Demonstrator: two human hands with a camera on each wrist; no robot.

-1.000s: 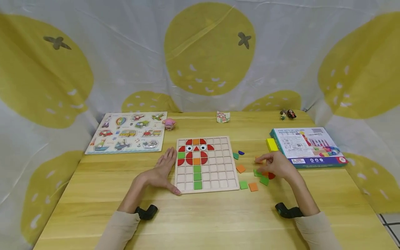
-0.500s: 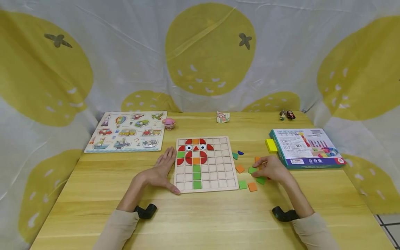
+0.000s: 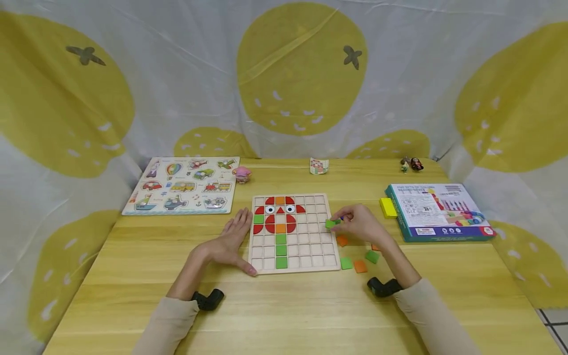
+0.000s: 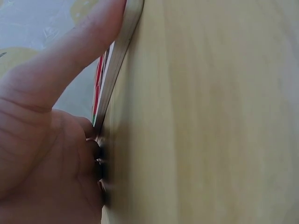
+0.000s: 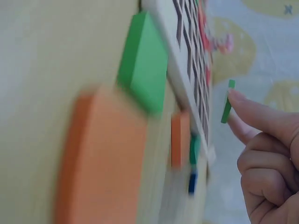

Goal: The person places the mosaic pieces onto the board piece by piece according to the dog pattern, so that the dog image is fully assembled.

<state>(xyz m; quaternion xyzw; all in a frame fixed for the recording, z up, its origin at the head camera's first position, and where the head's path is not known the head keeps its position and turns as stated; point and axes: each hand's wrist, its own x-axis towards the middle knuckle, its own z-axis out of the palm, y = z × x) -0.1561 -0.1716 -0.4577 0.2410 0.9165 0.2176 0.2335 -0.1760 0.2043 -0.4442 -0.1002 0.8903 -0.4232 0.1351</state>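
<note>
My right hand (image 3: 358, 224) pinches a small green square tile (image 3: 330, 224) just over the right edge of a wooden grid board (image 3: 312, 239). In the right wrist view the tile (image 5: 227, 102) is held between thumb and finger, raised off the table. Red, orange and green tiles and two eye tiles fill part of the board's left side, with a green column (image 3: 281, 250) running down to its bottom row. My left hand (image 3: 228, 246) lies along the board's left edge, fingers straight, its thumb at the near left corner.
Right of the board lie loose tiles: a green one (image 3: 346, 263), an orange one (image 3: 360, 266) and several others. A boxed set (image 3: 439, 212) and a yellow block (image 3: 388, 208) are farther right. A vehicle puzzle board (image 3: 182, 186) and pink figurine (image 3: 241, 174) stand back left.
My right hand has picked a green tile from the loose ones and carried it left to the board's right edge. The left hand has stayed in place.
</note>
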